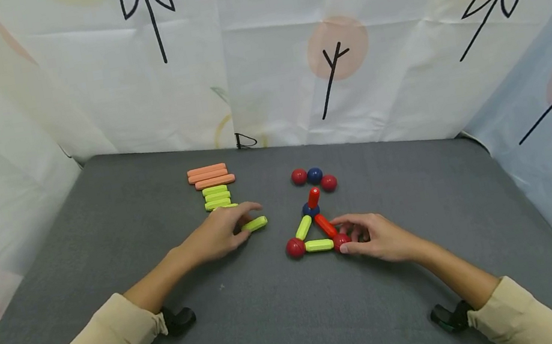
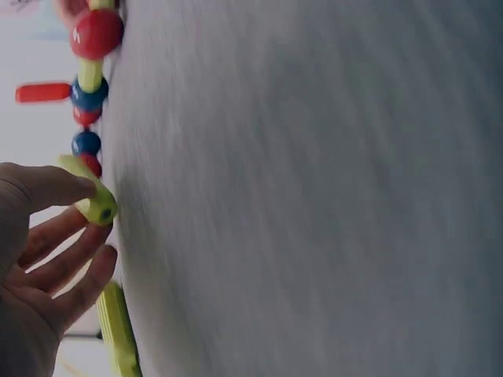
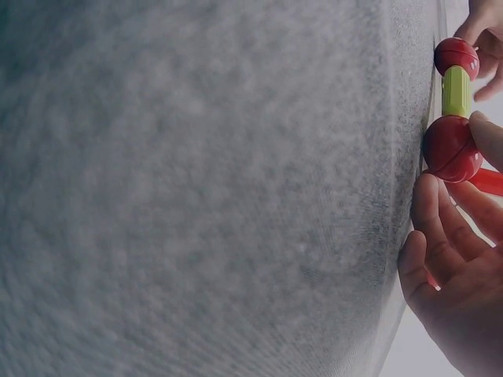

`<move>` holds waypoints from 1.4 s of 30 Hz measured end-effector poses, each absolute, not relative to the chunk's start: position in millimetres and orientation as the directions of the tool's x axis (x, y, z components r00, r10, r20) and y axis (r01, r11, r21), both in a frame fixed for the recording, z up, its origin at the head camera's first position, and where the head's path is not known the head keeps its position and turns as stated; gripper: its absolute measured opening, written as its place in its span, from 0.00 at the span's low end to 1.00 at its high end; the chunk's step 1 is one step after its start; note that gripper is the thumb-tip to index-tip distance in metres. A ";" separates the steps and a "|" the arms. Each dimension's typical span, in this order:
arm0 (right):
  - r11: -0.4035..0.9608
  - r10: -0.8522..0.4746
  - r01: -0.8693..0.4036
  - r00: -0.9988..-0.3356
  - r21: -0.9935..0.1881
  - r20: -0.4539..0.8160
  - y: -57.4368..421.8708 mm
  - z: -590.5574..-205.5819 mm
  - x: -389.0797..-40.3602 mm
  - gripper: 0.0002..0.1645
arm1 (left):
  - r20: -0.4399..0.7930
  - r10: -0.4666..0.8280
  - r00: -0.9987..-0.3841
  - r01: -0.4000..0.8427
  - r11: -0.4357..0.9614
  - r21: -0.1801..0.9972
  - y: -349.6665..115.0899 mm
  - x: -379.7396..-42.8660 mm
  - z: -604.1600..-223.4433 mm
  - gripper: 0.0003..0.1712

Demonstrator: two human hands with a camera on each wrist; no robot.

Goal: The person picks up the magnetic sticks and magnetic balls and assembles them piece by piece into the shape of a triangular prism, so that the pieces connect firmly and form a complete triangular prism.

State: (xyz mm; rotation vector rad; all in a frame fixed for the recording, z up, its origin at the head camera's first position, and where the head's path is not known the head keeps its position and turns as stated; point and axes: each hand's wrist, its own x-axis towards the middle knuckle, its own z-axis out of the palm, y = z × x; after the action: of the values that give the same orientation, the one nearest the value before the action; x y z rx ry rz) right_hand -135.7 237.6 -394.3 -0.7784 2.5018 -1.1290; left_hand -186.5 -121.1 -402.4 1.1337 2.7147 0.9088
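My left hand (image 1: 217, 233) pinches a yellow-green rod (image 1: 255, 224) between thumb and fingers, just in front of a stack of similar rods (image 1: 217, 196). In the left wrist view the held rod (image 2: 98, 200) shows a dark round end. My right hand (image 1: 377, 235) holds the red ball (image 1: 341, 241) at the near right corner of a triangle. Two yellow-green rods, one red rod (image 1: 326, 226), another red ball (image 1: 296, 247) and a blue ball (image 1: 308, 210) make up the rest of it. A second red rod (image 1: 313, 196) stands up from the blue ball.
Behind the triangle lie two loose red balls (image 1: 299, 176) with a blue ball (image 1: 315, 176) between them. Several orange rods (image 1: 211, 175) lie at the back left. Printed white cloth (image 1: 274, 93) hangs along the back of the grey table (image 1: 302, 326).
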 end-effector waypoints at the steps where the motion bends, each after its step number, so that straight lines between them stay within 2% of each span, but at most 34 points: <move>1: 0.547 -0.580 -0.354 -0.813 -0.759 -0.039 237.5 -394.4 -135.6 0.30 | 0.168 0.668 -0.725 0.620 0.528 0.580 -116.9 -185.2 -402.3 0.28; 7: 0.548 -0.578 -0.351 -0.815 -0.759 -0.041 237.1 -394.8 -135.7 0.29 | 0.226 0.675 -0.702 0.552 0.317 0.771 -91.9 -176.3 -396.5 0.27; 12: 0.553 -0.577 -0.350 -0.816 -0.757 -0.045 237.3 -394.9 -136.1 0.29 | 0.267 0.699 -0.664 0.540 0.201 0.818 -76.1 -168.4 -391.7 0.22; 16: 0.555 -0.576 -0.348 -0.816 -0.755 -0.048 237.0 -394.5 -135.9 0.30 | 0.257 0.737 -0.625 0.540 0.170 0.824 -68.5 -163.7 -392.3 0.20; 24: 0.553 -0.576 -0.353 -0.817 -0.755 -0.040 236.1 -394.0 -135.0 0.29 | 0.195 0.757 -0.624 0.531 0.227 0.816 -66.9 -162.8 -396.6 0.19; 31: 0.564 -0.601 -0.343 -0.795 -0.751 -0.088 237.6 -390.6 -140.5 0.31 | 0.042 0.768 -0.639 0.482 0.357 0.800 -65.5 -168.8 -404.8 0.21; 35: 0.570 -0.612 -0.343 -0.784 -0.747 -0.107 238.2 -384.0 -153.2 0.28 | -0.013 0.776 -0.630 0.460 0.387 0.799 -65.4 -171.0 -408.3 0.22; 38: 0.597 -0.545 -0.352 -0.837 -0.721 -0.042 237.4 -381.5 -167.0 0.25 | -0.023 0.774 -0.633 0.445 0.388 0.807 -65.8 -172.1 -409.3 0.22; 42: 0.669 -0.376 -0.318 -0.924 -0.672 0.063 235.5 -382.9 -188.4 0.29 | -0.031 0.771 -0.637 0.427 0.386 0.818 -66.2 -173.2 -408.4 0.20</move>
State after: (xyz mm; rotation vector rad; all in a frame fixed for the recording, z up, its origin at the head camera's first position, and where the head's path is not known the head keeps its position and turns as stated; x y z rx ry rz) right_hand -188.4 235.5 -382.9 -0.5823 2.7949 -1.1022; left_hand -173.2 -66.2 -408.4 1.0334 2.2412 1.1443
